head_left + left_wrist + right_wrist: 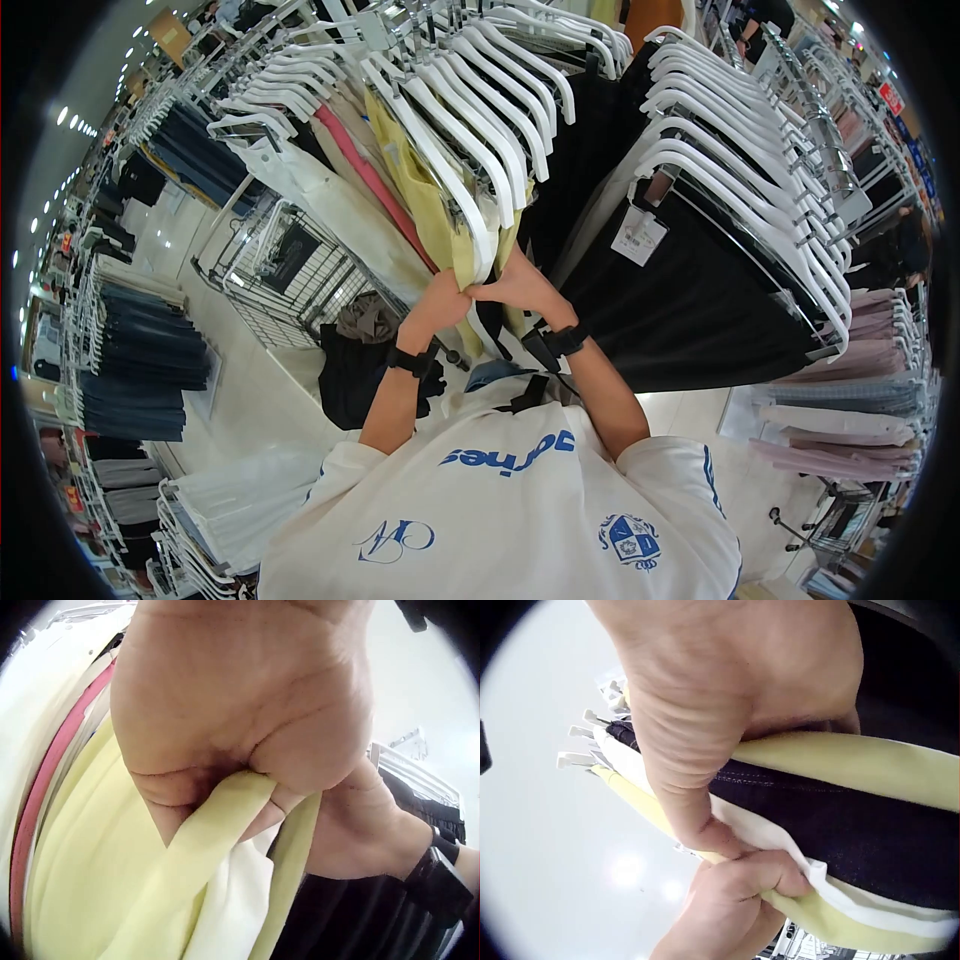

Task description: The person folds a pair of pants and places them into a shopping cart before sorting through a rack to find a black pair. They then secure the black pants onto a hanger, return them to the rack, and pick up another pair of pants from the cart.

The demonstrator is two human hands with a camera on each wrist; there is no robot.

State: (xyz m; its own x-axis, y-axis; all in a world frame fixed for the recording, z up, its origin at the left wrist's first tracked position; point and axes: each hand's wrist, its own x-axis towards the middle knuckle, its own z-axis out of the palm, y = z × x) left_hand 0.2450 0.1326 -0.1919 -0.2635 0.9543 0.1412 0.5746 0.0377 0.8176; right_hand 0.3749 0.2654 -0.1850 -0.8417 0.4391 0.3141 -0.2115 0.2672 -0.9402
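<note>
My left hand (440, 303) pinches a fold of a pale yellow garment (79, 840) that hangs on the rack. White fabric (238, 900) shows just behind that fold. Close beside it, my right hand (520, 283) grips the hanging clothes, its thumb by the left hand's fingers. In the right wrist view, the right hand's fingers go over a yellow strip (870, 761), with dark fabric (847, 825) and white fabric between it and the left hand. White hangers (478, 215) hang right above both hands.
To the right hang black trousers (690, 290) with a white tag (640, 235). A pink garment (360, 165) and white trousers (320, 190) hang to the left. Below left stands a wire cart (290, 265) with dark clothes (350, 385) near it. Racks of jeans (130, 340) line the far left.
</note>
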